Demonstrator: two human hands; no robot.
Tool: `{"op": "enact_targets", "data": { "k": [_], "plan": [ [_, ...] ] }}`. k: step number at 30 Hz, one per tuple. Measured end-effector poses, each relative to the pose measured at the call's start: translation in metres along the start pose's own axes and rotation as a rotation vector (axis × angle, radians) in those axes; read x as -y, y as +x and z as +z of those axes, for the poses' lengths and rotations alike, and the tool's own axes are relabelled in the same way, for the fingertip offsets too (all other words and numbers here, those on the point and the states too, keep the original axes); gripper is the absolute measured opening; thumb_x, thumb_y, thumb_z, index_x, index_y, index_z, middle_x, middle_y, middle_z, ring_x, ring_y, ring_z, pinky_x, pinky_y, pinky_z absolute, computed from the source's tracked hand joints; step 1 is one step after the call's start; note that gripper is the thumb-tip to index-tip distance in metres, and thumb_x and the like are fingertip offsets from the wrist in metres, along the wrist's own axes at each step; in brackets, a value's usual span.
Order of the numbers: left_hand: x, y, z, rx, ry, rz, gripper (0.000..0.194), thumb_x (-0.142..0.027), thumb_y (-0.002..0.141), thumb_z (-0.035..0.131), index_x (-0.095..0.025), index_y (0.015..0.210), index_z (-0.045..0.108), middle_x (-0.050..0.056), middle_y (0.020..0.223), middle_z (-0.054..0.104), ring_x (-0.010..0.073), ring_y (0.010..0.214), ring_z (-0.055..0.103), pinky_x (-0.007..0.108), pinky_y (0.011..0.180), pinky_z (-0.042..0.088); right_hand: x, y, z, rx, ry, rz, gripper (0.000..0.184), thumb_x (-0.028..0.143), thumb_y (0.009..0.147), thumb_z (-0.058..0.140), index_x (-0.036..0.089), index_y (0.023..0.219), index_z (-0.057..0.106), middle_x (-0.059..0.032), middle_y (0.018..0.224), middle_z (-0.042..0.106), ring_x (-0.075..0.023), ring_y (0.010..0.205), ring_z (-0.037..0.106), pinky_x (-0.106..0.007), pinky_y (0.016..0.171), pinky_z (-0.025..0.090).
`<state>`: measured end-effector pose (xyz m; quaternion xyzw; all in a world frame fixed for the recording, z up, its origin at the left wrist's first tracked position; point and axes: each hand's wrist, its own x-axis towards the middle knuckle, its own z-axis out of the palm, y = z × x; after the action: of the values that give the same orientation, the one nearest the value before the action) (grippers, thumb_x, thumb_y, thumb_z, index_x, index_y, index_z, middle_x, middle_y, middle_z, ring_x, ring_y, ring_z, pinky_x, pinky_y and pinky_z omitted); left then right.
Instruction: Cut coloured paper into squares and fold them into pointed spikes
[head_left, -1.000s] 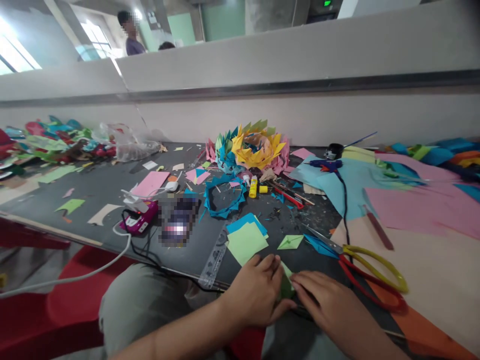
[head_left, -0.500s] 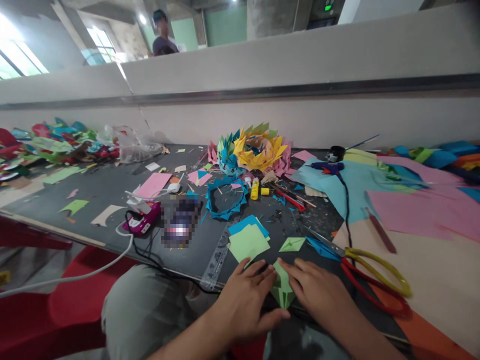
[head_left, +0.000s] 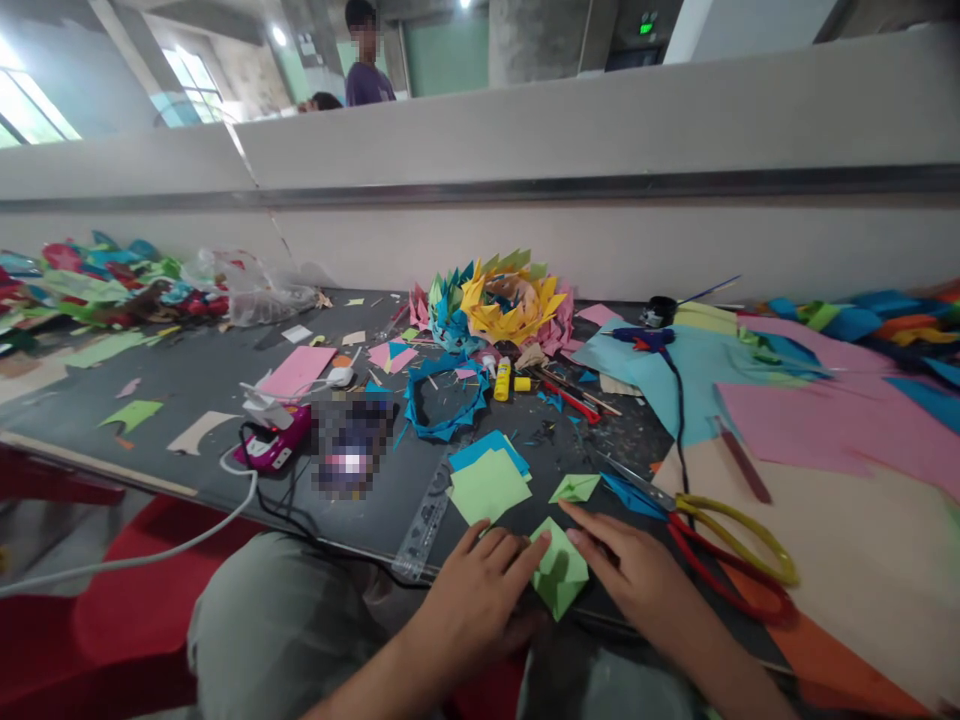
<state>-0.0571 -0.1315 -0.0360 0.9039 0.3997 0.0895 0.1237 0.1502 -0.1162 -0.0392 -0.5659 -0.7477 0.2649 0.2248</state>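
Observation:
A folded green paper (head_left: 560,570) lies at the front edge of the table, between my two hands, with creases and flaps on its face. My left hand (head_left: 480,585) grips its left side, index fingertip on the upper edge and thumb mostly hidden below. My right hand (head_left: 637,570) is open at the right side, fingers stretched out, fingertips at the paper's upper right edge. Just beyond is a smaller folded green piece (head_left: 575,488). A stack of green square sheets (head_left: 491,485) over blue ones lies past my left hand.
Scissors (head_left: 675,500) with yellow and red handles lie right of my hands. A clear ruler (head_left: 424,525) lies left. Behind are a blue paper ring (head_left: 446,400), a glue stick (head_left: 502,380), a glue gun (head_left: 645,337) and folded-paper rings (head_left: 517,300). A purple power strip (head_left: 277,445) trails cables.
My hands have drawn slightly apart, baring more of the folded green paper. My right fingers have moved from lying over it to its right edge. The view has shifted slightly.

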Motion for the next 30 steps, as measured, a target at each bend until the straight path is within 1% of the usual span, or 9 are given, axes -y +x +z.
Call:
{"op": "enact_targets", "data": {
  "k": [3, 6, 9, 14, 17, 18, 22, 27, 30],
  "plan": [
    [-0.005, 0.007, 0.002, -0.052, 0.012, -0.038, 0.054, -0.034, 0.079, 0.060, -0.020, 0.128, 0.040, 0.006, 0.106, 0.060, 0.0229, 0.098, 0.054, 0.044, 0.096, 0.036, -0.003, -0.011, 0.001, -0.124, 0.184, 0.131, 0.039, 0.043, 0.087, 0.041, 0.018, 0.110, 0.061, -0.0090, 0.096, 0.070, -0.0205, 0.084, 0.066, -0.029, 0.070, 0.053],
    [-0.010, 0.015, 0.003, -0.109, 0.018, -0.090, 0.037, -0.032, 0.080, 0.059, -0.019, 0.114, 0.051, 0.006, 0.102, 0.060, 0.0230, 0.094, 0.054, 0.044, 0.092, 0.040, -0.003, -0.021, 0.003, -0.100, 0.234, 0.215, 0.033, 0.044, 0.082, 0.047, 0.018, 0.091, 0.066, -0.0053, 0.074, 0.070, -0.0182, 0.063, 0.065, -0.025, 0.058, 0.051],
    [-0.016, 0.024, 0.006, -0.143, 0.027, -0.161, 0.026, -0.032, 0.081, 0.058, -0.018, 0.103, 0.055, 0.007, 0.097, 0.059, 0.0238, 0.089, 0.054, 0.042, 0.082, 0.045, 0.002, -0.023, 0.003, -0.057, 0.166, 0.213, 0.023, 0.038, 0.081, 0.050, 0.021, 0.077, 0.065, -0.0025, 0.066, 0.068, -0.0167, 0.056, 0.061, -0.025, 0.052, 0.046],
    [-0.024, 0.031, 0.009, -0.168, 0.006, -0.289, 0.017, -0.031, 0.082, 0.056, -0.017, 0.092, 0.057, 0.007, 0.091, 0.058, 0.0256, 0.087, 0.053, 0.043, 0.076, 0.045, 0.012, -0.012, 0.006, -0.101, -0.045, 0.176, 0.019, 0.029, 0.081, 0.050, 0.021, 0.066, 0.058, -0.0011, 0.060, 0.062, -0.0161, 0.055, 0.058, -0.024, 0.049, 0.038],
    [-0.020, 0.032, 0.006, -0.180, -0.073, -0.294, 0.011, -0.028, 0.083, 0.053, -0.017, 0.085, 0.057, 0.006, 0.089, 0.058, 0.0247, 0.085, 0.054, 0.043, 0.077, 0.045, 0.012, -0.003, 0.004, -0.085, -0.088, 0.172, 0.020, 0.029, 0.083, 0.049, 0.020, 0.066, 0.055, -0.0005, 0.061, 0.060, -0.0159, 0.056, 0.056, -0.025, 0.050, 0.035],
    [-0.017, 0.033, 0.005, -0.198, -0.115, -0.284, 0.011, -0.026, 0.084, 0.052, -0.017, 0.087, 0.057, 0.006, 0.091, 0.059, 0.0239, 0.087, 0.055, 0.042, 0.078, 0.046, 0.011, -0.001, 0.003, -0.072, -0.079, 0.165, 0.019, 0.029, 0.083, 0.049, 0.020, 0.067, 0.055, -0.0003, 0.062, 0.059, -0.0157, 0.057, 0.055, -0.025, 0.051, 0.035],
    [0.002, 0.041, -0.001, -0.284, -0.249, -0.234, 0.026, -0.017, 0.084, 0.051, -0.018, 0.110, 0.053, 0.007, 0.106, 0.061, 0.0205, 0.098, 0.055, 0.037, 0.084, 0.046, 0.006, 0.010, -0.006, 0.039, 0.010, 0.090, 0.016, 0.025, 0.082, 0.051, 0.019, 0.069, 0.058, -0.0001, 0.069, 0.059, -0.0149, 0.063, 0.055, -0.025, 0.057, 0.037],
    [0.016, 0.050, -0.006, -0.165, -0.336, -0.224, 0.016, -0.011, 0.079, 0.057, -0.019, 0.089, 0.065, 0.002, 0.086, 0.068, 0.0186, 0.084, 0.060, 0.033, 0.077, 0.047, 0.001, 0.023, -0.017, 0.147, 0.077, 0.042, 0.008, 0.016, 0.077, 0.054, 0.019, 0.075, 0.061, -0.0010, 0.075, 0.061, -0.0146, 0.066, 0.055, -0.024, 0.059, 0.039],
    [0.018, 0.051, -0.006, -0.152, -0.355, -0.199, 0.014, -0.014, 0.077, 0.062, -0.020, 0.089, 0.065, 0.002, 0.084, 0.067, 0.0187, 0.084, 0.059, 0.031, 0.077, 0.046, -0.002, 0.028, -0.019, 0.193, 0.104, 0.000, 0.010, 0.012, 0.076, 0.055, 0.019, 0.078, 0.062, -0.0012, 0.075, 0.061, -0.0147, 0.067, 0.056, -0.025, 0.061, 0.041]
  ]
}}
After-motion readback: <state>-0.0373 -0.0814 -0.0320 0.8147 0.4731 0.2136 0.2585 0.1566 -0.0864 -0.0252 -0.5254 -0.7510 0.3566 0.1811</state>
